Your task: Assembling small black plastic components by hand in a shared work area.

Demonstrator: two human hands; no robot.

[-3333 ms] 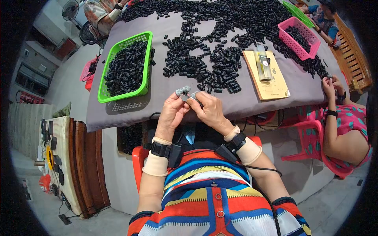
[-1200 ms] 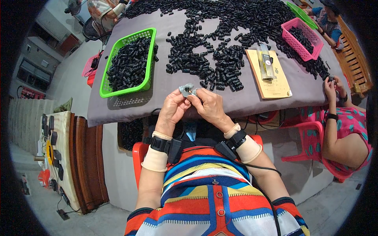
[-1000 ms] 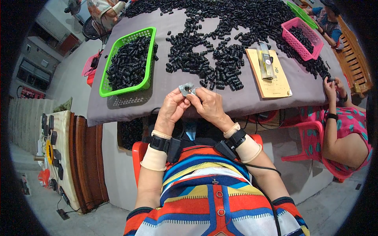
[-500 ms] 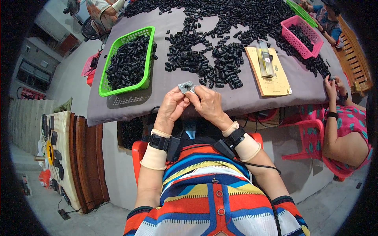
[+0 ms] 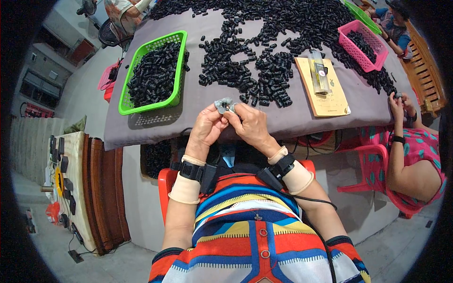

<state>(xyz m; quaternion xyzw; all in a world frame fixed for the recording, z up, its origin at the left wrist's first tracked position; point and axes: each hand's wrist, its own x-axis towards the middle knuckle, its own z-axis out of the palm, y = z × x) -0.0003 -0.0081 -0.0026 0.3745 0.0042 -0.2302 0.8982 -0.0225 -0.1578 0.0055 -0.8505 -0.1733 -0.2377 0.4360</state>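
Note:
My left hand (image 5: 207,127) and my right hand (image 5: 250,123) meet at the near edge of the grey-covered table (image 5: 203,106). Together they pinch a small grey, crumpled-looking piece (image 5: 222,104) between the fingertips. What the piece is exactly I cannot tell. Just beyond my fingers lies a loose heap of small black cylindrical parts (image 5: 255,75). Both wrists carry black bands and beige wraps.
A green basket (image 5: 153,71) of black parts stands at the left. A yellow card with a clear tube (image 5: 323,85) lies to the right, a pink basket (image 5: 362,45) beyond it. Another person in a pink dotted top (image 5: 410,155) sits at the right.
My hands have stayed together at the table edge, shifting slightly as the fingers work the grey piece. The person at the right has raised their hands a little.

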